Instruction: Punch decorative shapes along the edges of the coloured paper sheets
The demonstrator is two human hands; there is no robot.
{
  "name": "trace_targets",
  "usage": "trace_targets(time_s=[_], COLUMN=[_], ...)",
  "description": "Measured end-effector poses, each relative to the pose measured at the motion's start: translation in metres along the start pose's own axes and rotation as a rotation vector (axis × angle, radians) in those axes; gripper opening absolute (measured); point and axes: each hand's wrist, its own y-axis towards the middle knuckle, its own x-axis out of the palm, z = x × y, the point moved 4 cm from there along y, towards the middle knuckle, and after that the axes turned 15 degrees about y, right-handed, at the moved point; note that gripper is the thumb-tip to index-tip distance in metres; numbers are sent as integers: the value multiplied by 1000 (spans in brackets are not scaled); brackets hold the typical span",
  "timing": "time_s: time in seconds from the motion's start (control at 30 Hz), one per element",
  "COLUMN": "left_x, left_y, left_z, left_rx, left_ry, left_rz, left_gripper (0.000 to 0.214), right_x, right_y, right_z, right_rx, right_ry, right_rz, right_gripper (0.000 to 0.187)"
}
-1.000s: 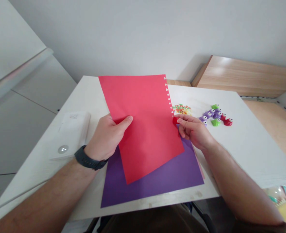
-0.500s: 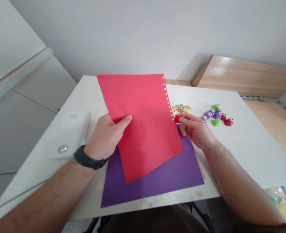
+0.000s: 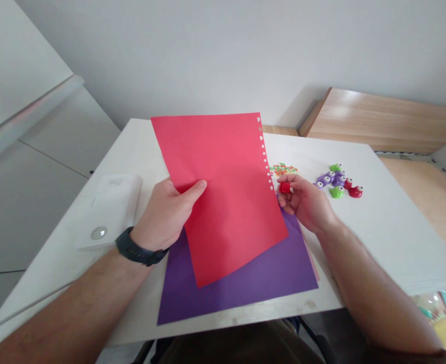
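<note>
My left hand (image 3: 171, 207) grips a sheet of red paper (image 3: 234, 202) by its left side, thumb on top, fingers hidden underneath. Small shaped holes run down the sheet's right edge. Just right of that edge, my right hand (image 3: 302, 199) is closed around a small red craft punch (image 3: 285, 187), which now sits apart from the paper. Below the raised red sheet lies a purple sheet (image 3: 238, 298) on the table. Small punched-out paper bits (image 3: 283, 169) in green, orange and yellow are scattered behind my right hand.
Several more punches in purple, green and red (image 3: 336, 182) lie in a cluster on the right of the white table (image 3: 389, 242). A white device with a round knob (image 3: 111, 207) stands at the left. A wooden board (image 3: 382, 119) rises behind at the right.
The red punch has come off the paper's right edge and turned in my right hand, whose fingers have loosened. One more hole shows, and the sheet's right side has shifted slightly.
</note>
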Motion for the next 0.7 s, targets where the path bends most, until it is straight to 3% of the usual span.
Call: trace_targets(time_s=[0.07,0.4,0.7], left_x=[1,4,4], left_y=[0,0,-1], left_z=[0,-1,-1], left_rx=[-1,-34,-67], left_ry=[-16,-143,-119], left_rz=[-25,-80,-98], left_gripper=[28,33,35], right_x=[1,-1,0], right_y=[-1,-8,-15], right_z=[1,2,2], right_rx=[6,59,40], right_ry=[-23,-21,-47], right_rz=[-13,-62,-135], right_gripper=[17,27,29])
